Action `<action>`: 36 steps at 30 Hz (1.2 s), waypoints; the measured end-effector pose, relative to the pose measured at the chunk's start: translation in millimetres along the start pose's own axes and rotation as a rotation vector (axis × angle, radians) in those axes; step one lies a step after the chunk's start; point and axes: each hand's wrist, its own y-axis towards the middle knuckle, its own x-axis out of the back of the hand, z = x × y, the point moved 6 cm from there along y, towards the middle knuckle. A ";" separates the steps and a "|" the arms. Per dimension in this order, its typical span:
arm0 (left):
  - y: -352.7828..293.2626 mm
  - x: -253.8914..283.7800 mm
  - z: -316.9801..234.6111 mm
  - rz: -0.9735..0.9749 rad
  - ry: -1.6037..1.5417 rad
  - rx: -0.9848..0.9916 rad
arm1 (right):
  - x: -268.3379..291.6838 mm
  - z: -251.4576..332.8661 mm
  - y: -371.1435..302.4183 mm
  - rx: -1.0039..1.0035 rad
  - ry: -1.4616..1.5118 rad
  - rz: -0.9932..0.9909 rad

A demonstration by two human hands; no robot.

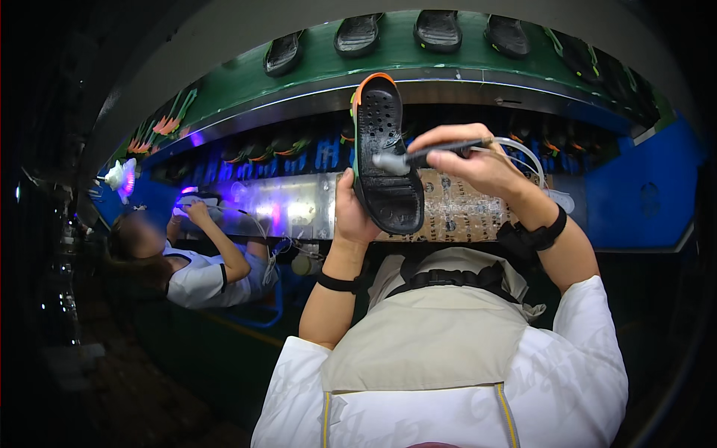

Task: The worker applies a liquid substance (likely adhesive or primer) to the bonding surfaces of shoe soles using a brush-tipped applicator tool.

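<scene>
My left hand (353, 213) grips a black shoe sole (379, 119) by its lower end, holding it up over the bench. The sole has an orange edge at its far end, small holes and a wet-looking inner face. Pinched in my right hand (478, 160) is a brush (428, 153) with a dark handle and a clear tube running from its back end. Its greyish bristle head rests against the middle of the sole's inner face. My fingers hide part of the handle.
Beyond the bench (314, 205), a green conveyor belt (463, 63) carries several black soles (357, 35). More soles sit on a shelf below it. Brown printed paper (467, 205) covers part of the bench. At left, a seated co-worker (205, 269) handles a pale piece.
</scene>
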 end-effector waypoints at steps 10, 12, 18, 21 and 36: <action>-12.1 3.6 1.2 -0.019 0.149 -0.112 | 0.6 -29.4 -1.4 -0.010 -0.120 -0.257; -12.9 5.4 0.2 -0.016 0.160 -0.130 | -0.4 -41.1 -1.3 -0.067 -0.147 -0.238; -15.2 9.4 -7.9 -0.110 0.172 -0.204 | -8.6 -38.6 -5.1 -0.065 -0.264 -0.180; -15.2 6.6 -14.1 -0.037 0.209 -0.239 | -5.2 -55.5 -10.7 -0.138 -0.326 -0.207; -15.1 23.3 -19.8 -0.088 0.286 -0.305 | -5.4 -63.6 -21.1 -0.333 -0.240 -0.066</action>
